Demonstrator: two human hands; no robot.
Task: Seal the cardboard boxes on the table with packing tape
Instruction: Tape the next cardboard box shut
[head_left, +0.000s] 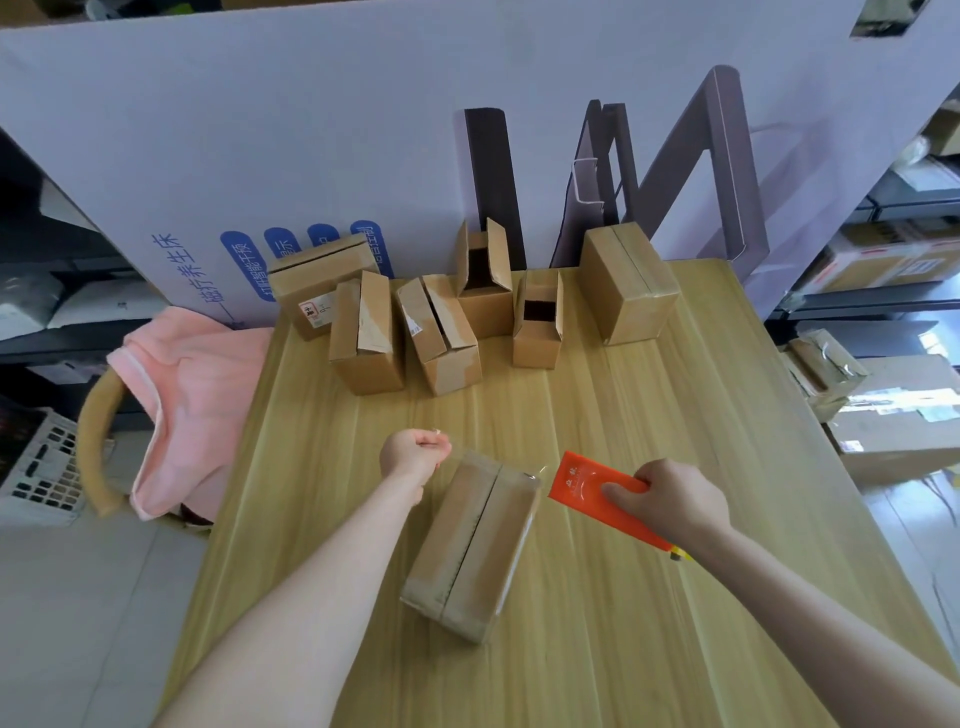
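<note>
A closed cardboard box (470, 545) lies on the wooden table (649, 597) in front of me, its two top flaps meeting at a centre seam. My right hand (670, 501) grips an orange tape dispenser (587, 488) just right of the box's far end; a thin strip of clear tape seems to run from it to the box's far corner. My left hand (413, 454) is closed in a loose fist just left of the box's far end, apart from it, with something small at the fingertips that I cannot make out.
Several more cardboard boxes (369, 338) stand along the table's far edge, two of them (483, 280) with open flaps, one larger closed box (626, 283) at right. A big white printed panel (311, 130) rises behind. A pink cloth (192, 395) hangs over a chair at left. Shelves with cartons stand at right.
</note>
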